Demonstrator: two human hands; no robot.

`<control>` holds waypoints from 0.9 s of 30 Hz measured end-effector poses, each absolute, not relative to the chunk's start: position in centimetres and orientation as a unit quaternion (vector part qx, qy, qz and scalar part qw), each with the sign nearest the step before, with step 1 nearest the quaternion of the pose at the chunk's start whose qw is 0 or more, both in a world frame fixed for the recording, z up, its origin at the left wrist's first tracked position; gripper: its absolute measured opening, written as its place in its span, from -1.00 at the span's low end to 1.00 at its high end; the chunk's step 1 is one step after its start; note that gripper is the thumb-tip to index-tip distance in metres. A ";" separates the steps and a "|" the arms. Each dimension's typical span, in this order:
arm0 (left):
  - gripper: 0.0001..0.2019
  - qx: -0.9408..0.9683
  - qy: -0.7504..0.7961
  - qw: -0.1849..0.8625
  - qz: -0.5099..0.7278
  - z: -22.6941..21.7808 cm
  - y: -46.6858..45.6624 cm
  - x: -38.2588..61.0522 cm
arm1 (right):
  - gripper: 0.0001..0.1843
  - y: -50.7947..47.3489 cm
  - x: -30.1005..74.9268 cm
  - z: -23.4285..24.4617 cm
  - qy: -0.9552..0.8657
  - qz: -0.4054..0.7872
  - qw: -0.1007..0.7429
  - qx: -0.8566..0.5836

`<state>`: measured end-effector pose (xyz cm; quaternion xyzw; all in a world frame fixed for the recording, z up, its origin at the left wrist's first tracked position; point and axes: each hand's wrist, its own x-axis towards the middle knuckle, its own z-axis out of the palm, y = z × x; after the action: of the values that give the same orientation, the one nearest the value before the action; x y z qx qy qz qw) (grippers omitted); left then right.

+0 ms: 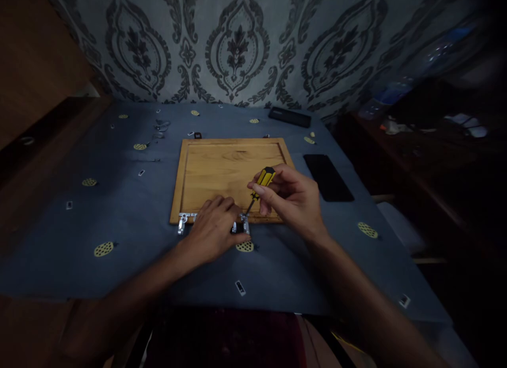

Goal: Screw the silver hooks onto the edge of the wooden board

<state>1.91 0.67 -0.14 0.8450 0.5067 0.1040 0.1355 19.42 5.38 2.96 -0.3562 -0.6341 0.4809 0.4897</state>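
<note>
A wooden board with a raised frame [233, 170] lies flat on the cloth-covered table. Along its near edge sits a silver metal fitting [182, 223], partly hidden under my left hand [216, 225]. That hand presses the fitting against the board, fingers bent over it and thumb stretched along the near side. Between the thumb and fingers of my right hand [291, 196] is a small yellow-and-black screwdriver [263, 182], held tilted. Its shaft points down at the fitting's right end; the exact contact at the tip is too small to tell.
A black phone [328, 178] lies right of the board, and a dark oblong case [290, 116] is behind it. Small metal bits [160, 126] rest at the back left. A patterned wall covering [237, 46] borders the table's far side; a dark cluttered shelf [428, 141] stands right.
</note>
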 end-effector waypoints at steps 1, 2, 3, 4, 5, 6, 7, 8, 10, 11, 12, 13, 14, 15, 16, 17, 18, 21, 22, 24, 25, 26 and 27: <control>-0.64 0.844 0.508 0.137 0.102 -0.1 0.7 1.9 | -0.63 5.4 19.4 2.9 -0.633 0.483 0.489 -0.356; -0.65 0.843 0.509 0.140 0.100 -0.1 0.7 1.9 | -0.62 5.4 19.4 2.9 -0.633 0.486 0.488 -0.353; -0.65 0.842 0.510 0.142 0.098 0.0 0.7 2.0 | -0.62 5.4 19.3 2.8 -0.634 0.489 0.487 -0.350; -0.65 0.842 0.511 0.143 0.097 0.0 0.8 2.0 | -0.63 5.4 19.3 2.8 -0.635 0.491 0.486 -0.346; -0.65 0.842 0.511 0.145 0.094 0.0 0.8 2.0 | -0.63 5.5 19.2 2.7 -0.637 0.492 0.484 -0.343; -0.65 0.843 0.509 0.145 0.092 0.0 0.8 2.0 | -0.64 5.5 19.1 2.7 -0.639 0.491 0.484 -0.341; -0.64 0.844 0.509 0.145 0.090 0.0 0.8 2.0 | -0.65 5.5 19.1 2.7 -0.640 0.489 0.485 -0.339; -0.64 0.845 0.508 0.144 0.090 0.0 0.8 2.0 | -0.66 5.5 19.0 2.6 -0.642 0.487 0.487 -0.337; -0.62 0.845 0.506 0.142 0.093 -0.1 0.8 2.0 | -0.66 5.7 18.9 2.7 -0.646 0.487 0.484 -0.334; -0.62 0.845 0.507 0.142 0.096 -0.1 0.8 2.0 | -0.66 5.9 18.9 2.8 -0.649 0.490 0.477 -0.333; -0.61 0.844 0.507 0.143 0.099 -0.2 0.8 2.0 | -0.64 6.0 18.9 2.9 -0.653 0.497 0.466 -0.332; -0.60 0.843 0.507 0.144 0.102 -0.3 0.8 2.0 | -0.63 6.2 18.9 3.1 -0.656 0.507 0.451 -0.330; -0.60 0.843 0.508 0.145 0.105 -0.3 0.8 1.9 | -0.62 6.4 18.9 3.3 -0.660 0.517 0.435 -0.328; -0.59 0.843 0.508 0.145 0.106 -0.3 0.8 1.9 | -0.61 6.6 18.9 3.5 -0.665 0.527 0.418 -0.325; -0.59 0.843 0.507 0.145 0.107 -0.4 0.8 1.9 | -0.59 6.8 19.0 3.7 -0.670 0.536 0.401 -0.321; -0.58 0.843 0.507 0.144 0.107 -0.4 0.8 1.9 | -0.57 6.9 19.1 3.9 -0.675 0.542 0.386 -0.318; -0.57 0.844 0.506 0.145 0.107 -0.4 0.8 1.9 | -0.55 6.9 19.1 4.0 -0.680 0.545 0.374 -0.316; -0.56 0.843 0.505 0.149 0.111 -0.3 0.7 1.9 | -0.54 7.0 19.3 4.0 -0.680 0.547 0.373 -0.315; -0.57 0.842 0.506 0.151 0.113 -0.3 0.7 1.9 | -0.56 7.0 19.3 3.9 -0.677 0.544 0.382 -0.316; -0.60 0.841 0.506 0.152 0.116 -0.3 0.7 1.9 | -0.60 7.0 19.3 3.6 -0.673 0.534 0.399 -0.320; -0.62 0.841 0.506 0.152 0.115 -0.3 0.7 1.9 | -0.61 7.0 19.2 3.4 -0.672 0.530 0.404 -0.322; -0.63 0.842 0.505 0.152 0.113 -0.3 0.7 1.9 | -0.62 7.0 19.1 3.3 -0.671 0.528 0.408 -0.324; -0.64 0.843 0.505 0.151 0.109 -0.2 0.7 1.9 | -0.62 7.0 19.0 3.2 -0.668 0.528 0.413 -0.325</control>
<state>1.93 0.71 -0.25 0.8426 0.5054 0.1093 0.1506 19.00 6.98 3.16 -0.3250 -0.6676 0.5277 0.4126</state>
